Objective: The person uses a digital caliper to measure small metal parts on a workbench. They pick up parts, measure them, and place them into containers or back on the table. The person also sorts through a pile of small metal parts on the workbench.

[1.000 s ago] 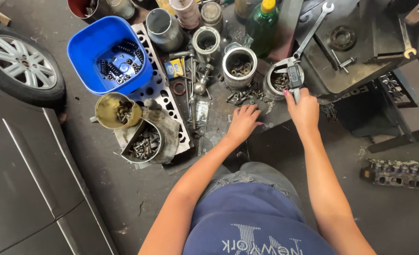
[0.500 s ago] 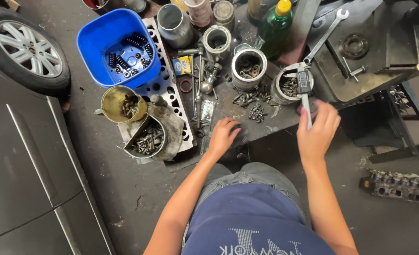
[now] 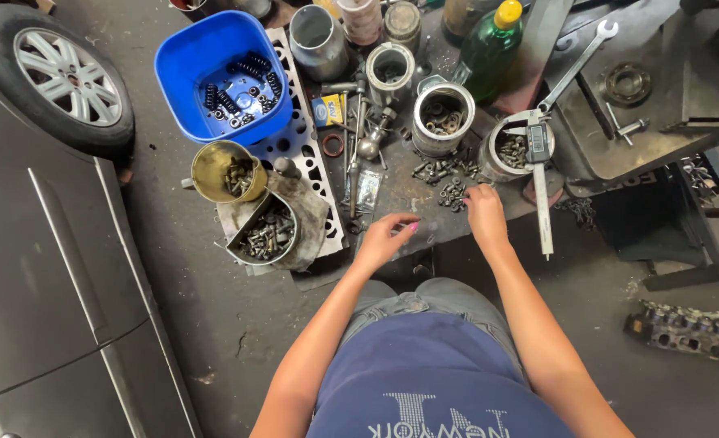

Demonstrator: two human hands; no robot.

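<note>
Off the caliper (image 3: pixel 540 174) now, my right hand (image 3: pixel 484 212) pinches at loose bolts (image 3: pixel 452 193); left hand (image 3: pixel 385 237) hovers open, holding nothing, above the board (image 3: pixel 424 219).

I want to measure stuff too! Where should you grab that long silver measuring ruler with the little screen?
Grip the long silver digital caliper by its bare beam below the display, coming from the near end. That end juts free past the dark board's edge, while its head rests on the metal can of bolts.
</note>
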